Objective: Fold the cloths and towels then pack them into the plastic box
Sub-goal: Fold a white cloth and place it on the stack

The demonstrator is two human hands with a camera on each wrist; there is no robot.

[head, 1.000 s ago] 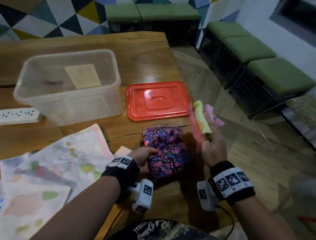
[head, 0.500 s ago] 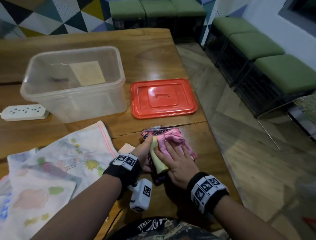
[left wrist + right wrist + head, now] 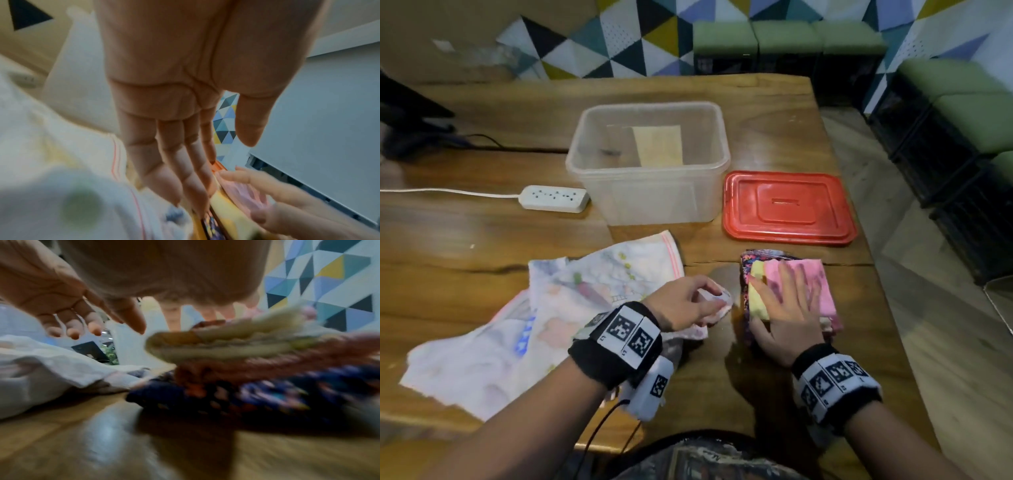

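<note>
A folded pink and yellow cloth [image 3: 815,277] lies on a folded dark floral cloth [image 3: 763,255] near the table's right edge. My right hand [image 3: 787,308] presses flat on this stack with straight, spread fingers. In the right wrist view the pink and yellow cloth [image 3: 236,344] sits on the floral cloth [image 3: 246,395]. My left hand [image 3: 685,301] hovers just left of the stack, over the edge of the unfolded white printed cloths [image 3: 599,281]. The left wrist view shows the left hand [image 3: 205,162] holding nothing, its fingers straight. The clear plastic box [image 3: 647,198] stands open behind.
The red lid [image 3: 787,209] lies flat right of the box. A white power strip [image 3: 554,198] and its cable lie left of the box. The table's right edge [image 3: 866,274] runs close to the stack. Green-cushioned stools [image 3: 962,113] stand on the floor beyond.
My right hand brought the pink and yellow cloth down onto the floral cloth and now lies flat on it. My left hand left the stack and moved left toward the white cloths.
</note>
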